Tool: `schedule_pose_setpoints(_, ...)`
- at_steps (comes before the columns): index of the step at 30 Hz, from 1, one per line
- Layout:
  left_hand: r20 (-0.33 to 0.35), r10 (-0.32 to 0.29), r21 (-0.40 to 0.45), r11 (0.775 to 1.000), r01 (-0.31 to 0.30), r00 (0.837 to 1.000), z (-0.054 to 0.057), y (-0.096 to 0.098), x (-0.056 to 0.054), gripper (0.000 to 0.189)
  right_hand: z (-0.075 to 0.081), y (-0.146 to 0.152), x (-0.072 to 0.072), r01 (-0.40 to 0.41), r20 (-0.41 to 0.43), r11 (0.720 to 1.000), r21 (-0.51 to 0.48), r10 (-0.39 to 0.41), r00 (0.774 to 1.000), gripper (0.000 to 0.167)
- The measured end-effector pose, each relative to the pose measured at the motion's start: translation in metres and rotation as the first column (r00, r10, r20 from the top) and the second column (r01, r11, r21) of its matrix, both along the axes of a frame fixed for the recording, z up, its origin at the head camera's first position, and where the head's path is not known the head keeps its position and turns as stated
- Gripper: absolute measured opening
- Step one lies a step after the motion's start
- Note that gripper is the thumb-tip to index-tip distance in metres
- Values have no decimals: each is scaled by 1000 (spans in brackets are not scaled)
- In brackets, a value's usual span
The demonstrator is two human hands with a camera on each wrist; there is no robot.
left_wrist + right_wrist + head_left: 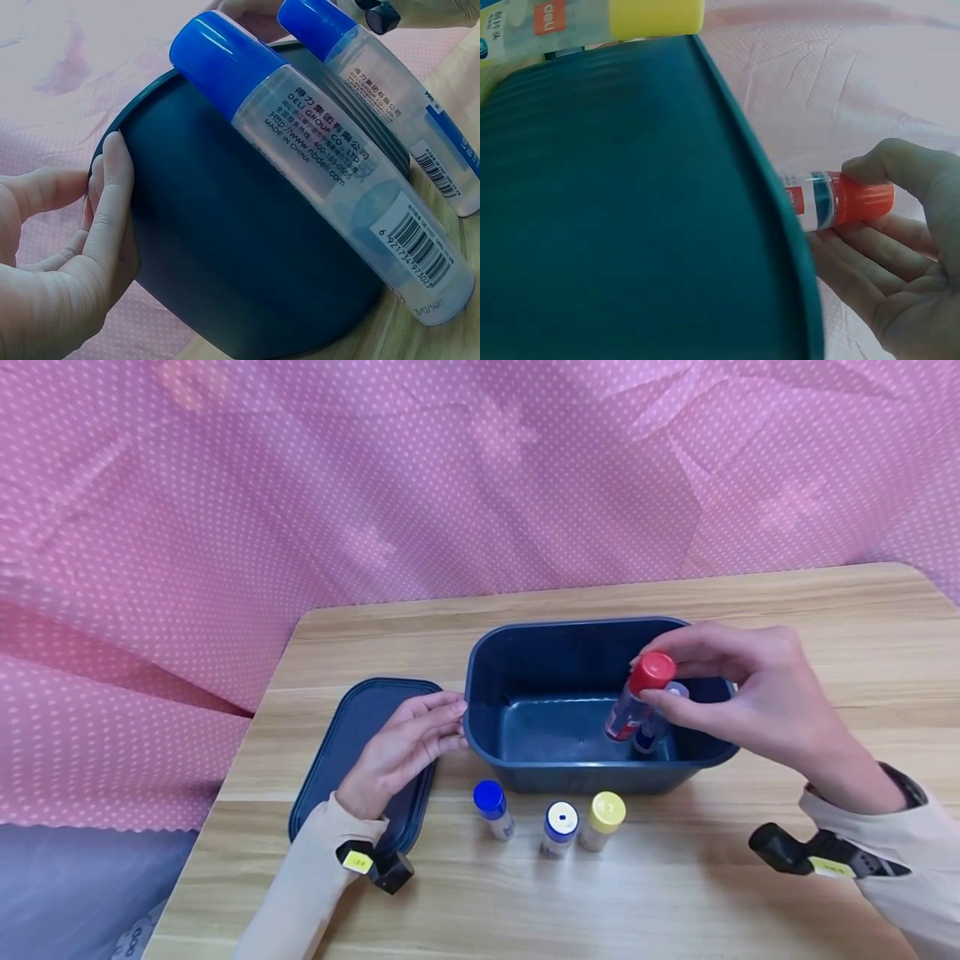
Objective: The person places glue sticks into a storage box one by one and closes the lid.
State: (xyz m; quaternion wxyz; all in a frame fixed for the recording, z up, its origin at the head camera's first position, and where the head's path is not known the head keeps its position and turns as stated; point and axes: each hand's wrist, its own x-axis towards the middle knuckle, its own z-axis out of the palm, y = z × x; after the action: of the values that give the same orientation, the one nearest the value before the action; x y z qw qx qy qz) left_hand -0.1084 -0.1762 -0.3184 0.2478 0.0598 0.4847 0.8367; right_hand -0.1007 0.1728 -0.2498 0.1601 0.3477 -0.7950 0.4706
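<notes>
My right hand (757, 693) pinches the red cap (654, 670) of a clear glue bottle (624, 714), which tilts inside the right part of a dark blue box (555, 777). Behind it, partly hidden by the fingers, another clear bottle (649, 733) is in the box. At the box's left end, the fingertips of my left hand (408, 739) touch the wall near the rim. The right wrist view shows the thumb and fingers on either side of the red cap (862, 201), while the box wall hides the bottle's lower end.
Three bottles stand in front of the box: blue-capped (491, 802), white-topped with a blue edge (561, 827), and yellow-capped (606, 814). A dark lid (326, 768) lies left, partly under the left forearm. A pink dotted cloth (450, 485) hangs behind the wooden table (862, 635).
</notes>
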Motion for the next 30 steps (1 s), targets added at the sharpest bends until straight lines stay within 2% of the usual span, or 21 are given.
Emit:
schedule_pose_setpoints(14,3,3,-2,1000,-3,1000,2,1,1,17,-11,-5,-11,3,7,991,136,-4,1000,45)
schedule_pose_setpoints(30,-27,-1,-25,1000,0,1000,1,1,0,15,-25,-10,-19,-5,-2,975,222,6,1000,38)
